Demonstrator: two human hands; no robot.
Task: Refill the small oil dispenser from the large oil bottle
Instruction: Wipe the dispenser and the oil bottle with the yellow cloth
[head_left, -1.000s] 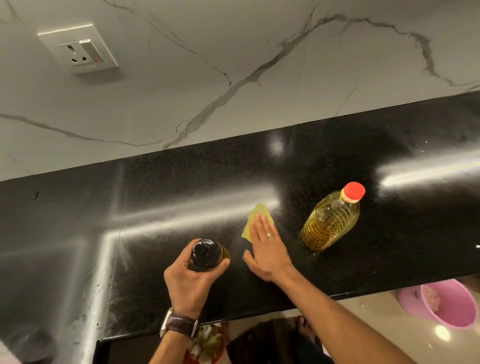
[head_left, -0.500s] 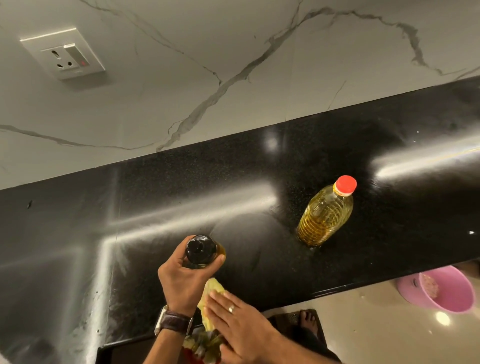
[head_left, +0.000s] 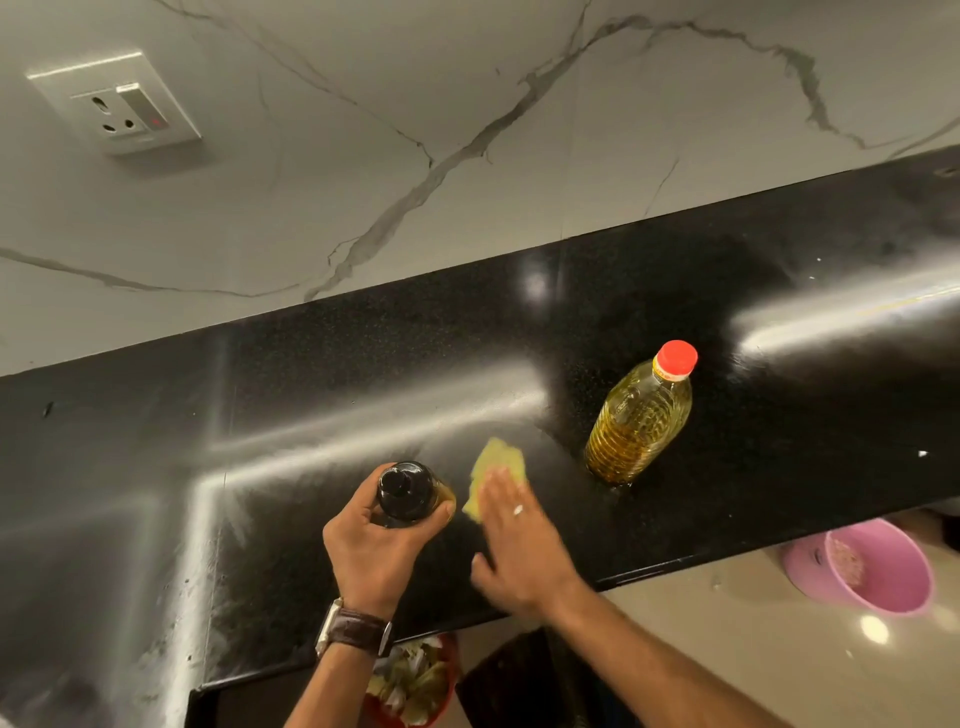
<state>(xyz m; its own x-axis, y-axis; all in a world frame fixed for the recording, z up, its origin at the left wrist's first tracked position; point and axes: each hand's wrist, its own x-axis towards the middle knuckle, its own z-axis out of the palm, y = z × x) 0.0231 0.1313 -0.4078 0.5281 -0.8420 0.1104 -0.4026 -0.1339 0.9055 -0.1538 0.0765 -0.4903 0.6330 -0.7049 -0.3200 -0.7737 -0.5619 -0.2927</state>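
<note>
My left hand (head_left: 371, 551) grips the small oil dispenser (head_left: 408, 491), a clear bottle with a black cap, upright near the front of the black counter (head_left: 311, 395). Just to its right, my right hand (head_left: 519, 545) lies flat with straight fingers on a yellow cloth (head_left: 493, 470) and presses it against the counter. The large oil bottle (head_left: 641, 415), full of golden oil and closed with a red cap, stands upright farther right, apart from both hands.
A marble wall with a socket plate (head_left: 117, 104) rises behind the counter. Below the front edge are a pink bowl (head_left: 872, 571) on the floor at right and a red bin (head_left: 415, 680) of scraps under my left wrist.
My right hand, with the yellow cloth, swept back to the counter's front edge and then forward again across the surface. My left hand kept its hold on the dispenser.
</note>
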